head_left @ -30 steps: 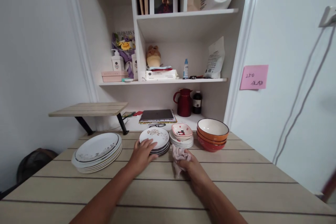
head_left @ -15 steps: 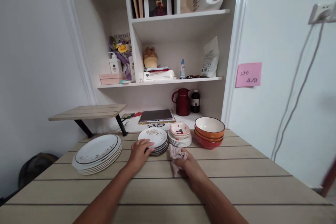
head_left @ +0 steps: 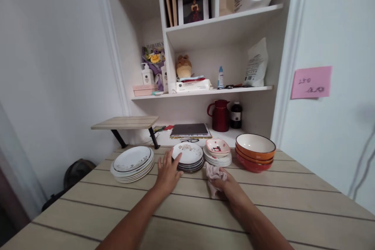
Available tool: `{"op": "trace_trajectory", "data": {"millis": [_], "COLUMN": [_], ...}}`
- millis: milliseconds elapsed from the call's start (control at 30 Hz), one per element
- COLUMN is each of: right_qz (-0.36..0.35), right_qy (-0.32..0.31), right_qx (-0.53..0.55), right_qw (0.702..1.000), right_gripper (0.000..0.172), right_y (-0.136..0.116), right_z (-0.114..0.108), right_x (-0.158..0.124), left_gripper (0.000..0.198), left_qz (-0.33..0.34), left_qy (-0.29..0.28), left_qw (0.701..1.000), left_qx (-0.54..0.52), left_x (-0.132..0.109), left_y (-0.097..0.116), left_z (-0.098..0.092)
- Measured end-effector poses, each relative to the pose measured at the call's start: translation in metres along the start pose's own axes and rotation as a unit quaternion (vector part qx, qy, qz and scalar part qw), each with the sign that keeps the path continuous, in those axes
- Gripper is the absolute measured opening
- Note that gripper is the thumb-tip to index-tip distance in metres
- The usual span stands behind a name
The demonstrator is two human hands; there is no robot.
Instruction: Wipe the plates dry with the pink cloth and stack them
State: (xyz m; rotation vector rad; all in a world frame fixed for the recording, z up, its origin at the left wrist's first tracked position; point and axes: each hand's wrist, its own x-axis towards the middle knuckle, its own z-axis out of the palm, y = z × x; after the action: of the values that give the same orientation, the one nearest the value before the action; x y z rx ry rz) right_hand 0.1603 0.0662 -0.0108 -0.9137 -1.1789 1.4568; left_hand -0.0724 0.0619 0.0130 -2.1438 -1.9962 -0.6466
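Observation:
My left hand [head_left: 169, 172], fingers spread, is at the left edge of a stack of small floral plates [head_left: 188, 154] in the middle of the table; whether the fingertips touch the rim I cannot tell. In my right hand [head_left: 230, 188] is a crumpled pinkish cloth [head_left: 215, 175], held just in front of the stacked white saucers [head_left: 218, 161]. A small square bowl [head_left: 217, 146] with a red pattern sits on those saucers. To the left stands a pile of large white plates [head_left: 133, 160]. Orange and red bowls [head_left: 254, 150] are nested at the right.
A low wooden riser [head_left: 125, 122] on black legs stands at the back left. Behind the plates lie a closed laptop [head_left: 190, 129] and glasses [head_left: 190, 140]. A red jug [head_left: 220, 116] and a dark bottle [head_left: 236, 115] stand under the white shelf [head_left: 202, 93].
The view has turned left, so everything sits farther right. My left hand has drawn back from over the small plates to their left edge, fingers more spread. My right hand still holds the cloth.

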Motion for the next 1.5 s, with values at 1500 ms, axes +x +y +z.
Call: {"op": "trace_trajectory", "data": {"millis": [1500], "right_qz": [0.148], "right_qy": [-0.187], "right_qx": [0.085], "right_qw": [0.968], "right_gripper": [0.041], "right_y": [0.002], "right_z": [0.044], "right_x": [-0.038], "left_gripper": [0.028], "left_qz": [0.338], "left_qy": [0.241], "left_qw": [0.91], "left_qx": [0.008], "left_x": [-0.098], "left_y": [-0.05], "left_z": [-0.07]}}
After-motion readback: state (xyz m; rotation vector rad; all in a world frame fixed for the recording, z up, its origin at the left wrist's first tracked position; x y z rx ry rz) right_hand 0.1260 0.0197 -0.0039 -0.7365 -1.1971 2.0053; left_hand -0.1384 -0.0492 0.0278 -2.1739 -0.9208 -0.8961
